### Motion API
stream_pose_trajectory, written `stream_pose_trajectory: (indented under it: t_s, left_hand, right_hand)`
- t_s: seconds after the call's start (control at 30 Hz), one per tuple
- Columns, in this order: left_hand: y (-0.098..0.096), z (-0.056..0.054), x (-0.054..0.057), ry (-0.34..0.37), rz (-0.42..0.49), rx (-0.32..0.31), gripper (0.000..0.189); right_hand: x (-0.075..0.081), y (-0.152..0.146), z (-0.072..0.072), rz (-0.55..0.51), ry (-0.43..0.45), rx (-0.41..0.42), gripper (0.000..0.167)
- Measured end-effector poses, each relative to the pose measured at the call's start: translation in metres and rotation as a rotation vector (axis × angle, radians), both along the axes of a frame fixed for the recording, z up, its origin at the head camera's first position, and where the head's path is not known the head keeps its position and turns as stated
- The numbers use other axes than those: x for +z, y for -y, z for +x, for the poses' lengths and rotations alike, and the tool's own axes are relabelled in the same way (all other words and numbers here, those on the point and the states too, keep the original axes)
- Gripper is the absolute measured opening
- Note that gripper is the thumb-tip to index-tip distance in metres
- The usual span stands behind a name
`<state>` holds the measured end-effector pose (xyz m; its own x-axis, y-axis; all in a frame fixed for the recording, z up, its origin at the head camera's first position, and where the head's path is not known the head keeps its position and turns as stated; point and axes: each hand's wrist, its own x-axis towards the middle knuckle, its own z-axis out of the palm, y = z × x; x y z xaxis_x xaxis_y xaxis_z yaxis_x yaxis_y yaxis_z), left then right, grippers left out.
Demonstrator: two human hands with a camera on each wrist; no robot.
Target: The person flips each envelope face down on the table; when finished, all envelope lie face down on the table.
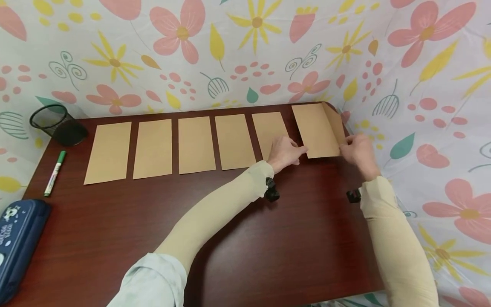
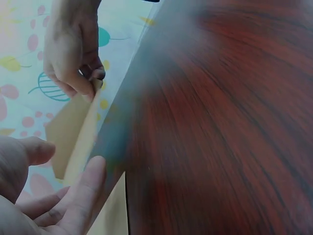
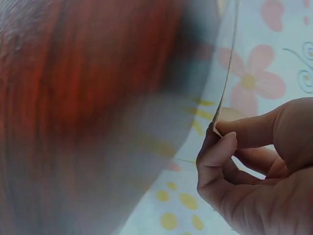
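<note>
At the right end of a row lies a brown kraft paper envelope (image 1: pixel 316 132), its flap (image 1: pixel 335 123) raised along the right side. My right hand (image 1: pixel 358 153) pinches the near corner by that flap between thumb and forefinger; the right wrist view shows the thin paper edge in the fingers (image 3: pixel 217 152). My left hand (image 1: pixel 285 151) is at the envelope's near left edge, a fingertip seeming to touch it. In the left wrist view its thumb (image 2: pixel 39 149) and forefinger stand apart. Part of the neighbouring envelope (image 1: pixel 270 128) is hidden behind this hand.
Several similar brown envelopes (image 1: pixel 153 149) lie side by side along the back of the dark wooden table (image 1: pixel 245 238). On the left are a black mesh pen cup (image 1: pixel 63 128), a green-capped marker (image 1: pixel 55 172) and a blue pencil case (image 1: pixel 21 243). Flowered sheeting (image 1: pixel 253 55) hangs behind and right.
</note>
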<state>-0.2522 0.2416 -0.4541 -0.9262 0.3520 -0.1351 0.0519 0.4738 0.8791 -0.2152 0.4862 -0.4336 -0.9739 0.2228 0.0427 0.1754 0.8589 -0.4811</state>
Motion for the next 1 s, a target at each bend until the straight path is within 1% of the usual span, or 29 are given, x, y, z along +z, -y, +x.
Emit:
stream_pose_trajectory:
  t_s: [0.07, 0.1, 0.13, 0.2, 0.27, 0.33, 0.37, 0.43, 0.5, 0.6, 0.67, 0.8, 0.87, 0.93, 1.0]
  left_hand:
    - [-0.001, 0.000, 0.000, 0.033, 0.048, 0.013, 0.036]
    - [0.000, 0.003, 0.004, 0.057, 0.088, 0.012, 0.033]
    - [0.000, 0.004, 0.003, 0.081, 0.133, 0.018, 0.031]
    - [-0.002, 0.003, 0.002, 0.147, 0.255, 0.028, 0.026]
    - [-0.003, 0.003, 0.001, 0.202, 0.366, 0.022, 0.021]
    - [-0.004, 0.002, 0.001, 0.226, 0.412, 0.006, 0.018]
    - [-0.004, 0.002, 0.001, 0.229, 0.417, -0.002, 0.018]
    - [-0.005, 0.002, 0.003, 0.209, 0.393, -0.009, 0.017]
    - [-0.005, 0.002, 0.005, 0.204, 0.371, 0.000, 0.014]
    - [-0.006, 0.003, 0.008, 0.230, 0.395, 0.024, 0.009]
    - [-0.006, 0.003, 0.009, 0.247, 0.408, 0.035, 0.009]
    - [-0.007, 0.002, 0.007, 0.270, 0.441, 0.049, 0.013]
    - [-0.006, 0.001, 0.006, 0.285, 0.467, 0.055, 0.013]
    - [-0.006, 0.001, 0.005, 0.300, 0.487, 0.062, 0.012]
    - [-0.005, 0.002, 0.004, 0.313, 0.502, 0.067, 0.011]
  right_hand:
    - [0.006, 0.003, 0.004, -0.016, 0.003, 0.001, 0.041]
    - [0.010, 0.004, 0.005, -0.022, 0.009, 0.001, 0.039]
    - [0.013, 0.006, 0.007, -0.028, 0.017, 0.001, 0.036]
    - [0.017, 0.009, 0.010, -0.042, 0.037, -0.002, 0.028]
    - [0.021, 0.012, 0.013, -0.048, 0.051, -0.008, 0.023]
    - [0.023, 0.014, 0.015, -0.051, 0.063, -0.016, 0.025]
    - [0.024, 0.015, 0.016, -0.050, 0.066, -0.018, 0.028]
    - [0.025, 0.018, 0.017, -0.045, 0.066, -0.022, 0.028]
    - [0.026, 0.020, 0.019, -0.045, 0.061, -0.020, 0.029]
    - [0.026, 0.022, 0.020, -0.048, 0.054, -0.012, 0.027]
    - [0.027, 0.022, 0.022, -0.072, 0.065, -0.007, 0.034]
    - [0.027, 0.020, 0.025, -0.180, 0.112, -0.013, 0.059]
    - [0.027, 0.018, 0.026, -0.235, 0.132, -0.015, 0.065]
    - [0.026, 0.017, 0.026, -0.282, 0.137, -0.018, 0.064]
    - [0.025, 0.017, 0.026, -0.327, 0.143, -0.023, 0.060]
